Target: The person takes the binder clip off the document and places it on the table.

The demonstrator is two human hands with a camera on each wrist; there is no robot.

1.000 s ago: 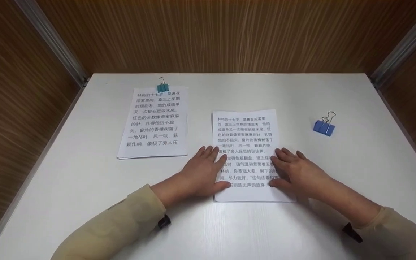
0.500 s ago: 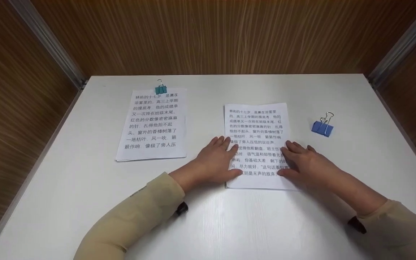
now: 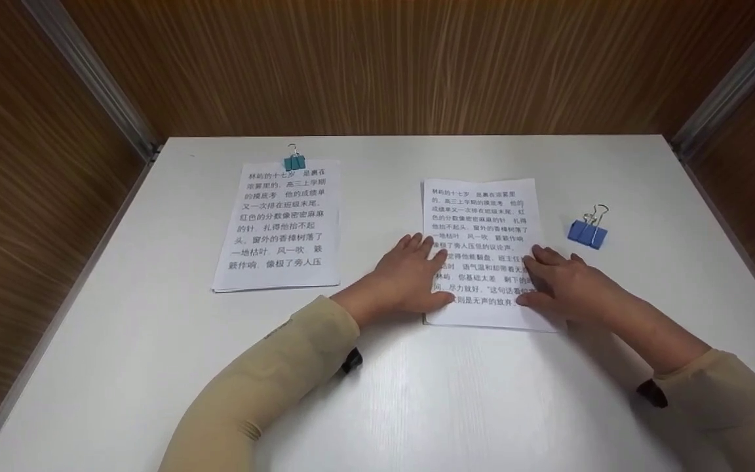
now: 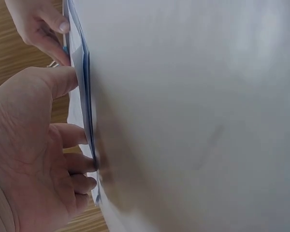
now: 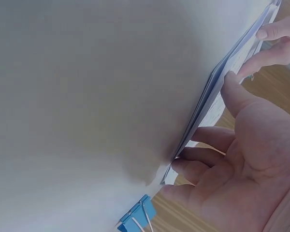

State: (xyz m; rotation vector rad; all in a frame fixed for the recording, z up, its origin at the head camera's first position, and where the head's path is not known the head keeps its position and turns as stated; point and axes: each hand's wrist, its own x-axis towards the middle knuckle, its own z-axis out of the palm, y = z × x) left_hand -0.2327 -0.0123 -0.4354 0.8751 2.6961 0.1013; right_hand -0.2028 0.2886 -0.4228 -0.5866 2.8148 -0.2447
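A stack of printed paper sheets [image 3: 480, 219] lies on the white table between my two hands. My left hand [image 3: 407, 275] rests along its left edge, thumb on the top sheet and the other fingers against the side. At the opposite edge, my right hand [image 3: 564, 282] touches the stack in the same way, its thumb [image 5: 234, 89] over the paper. In the left wrist view the sheets' edges [image 4: 82, 96] show slightly spread layers beside the fingertips. A blue binder clip [image 3: 588, 233] with raised wire handles stands just beyond my right hand.
Left of centre on the table [image 3: 122, 354] lies another printed stack [image 3: 279, 226], with a teal binder clip [image 3: 295, 161] on its top edge. Wood-grain panels [image 3: 377, 65] enclose the table at the back and both sides.
Both hands and the paper stack between them have slid away from me and to the right, nearer the blue binder clip. The clipped stack and the blue clip have stayed put.
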